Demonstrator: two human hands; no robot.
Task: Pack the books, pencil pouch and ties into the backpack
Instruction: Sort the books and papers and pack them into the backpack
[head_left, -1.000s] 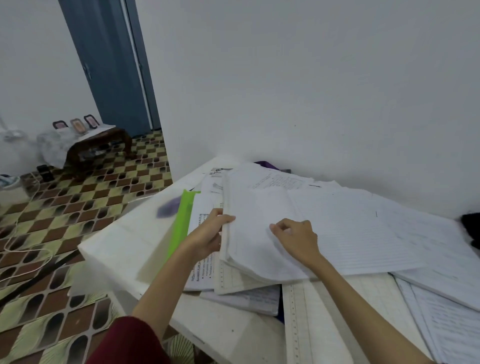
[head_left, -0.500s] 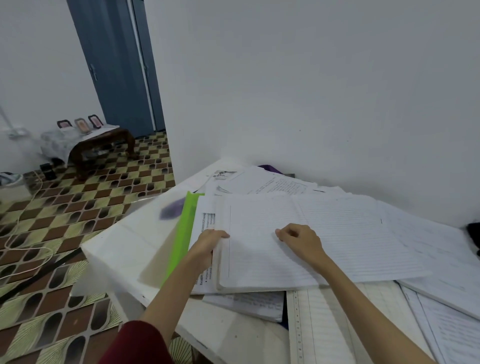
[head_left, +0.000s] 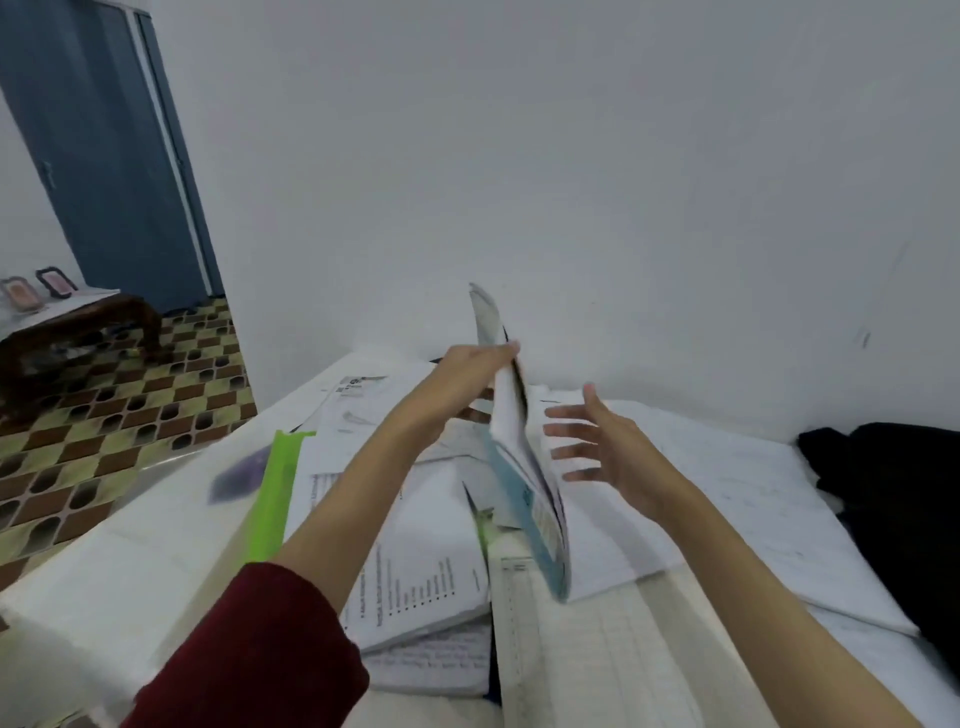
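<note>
Loose papers (head_left: 753, 499) cover the counter (head_left: 130, 571), unpacked; no backpack shows. The left hand (head_left: 478, 369) fingers pinch one book (head_left: 519, 452) upright; the right hand (head_left: 602, 447), fingers spread, hovers just beside it. Packing looks barely begun.

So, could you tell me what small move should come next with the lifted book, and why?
Probably bring the right hand in to close on the book. The left hand grips it only by its upper edge, so it hangs on edge over the papers while the right hand is open beside it.
</note>
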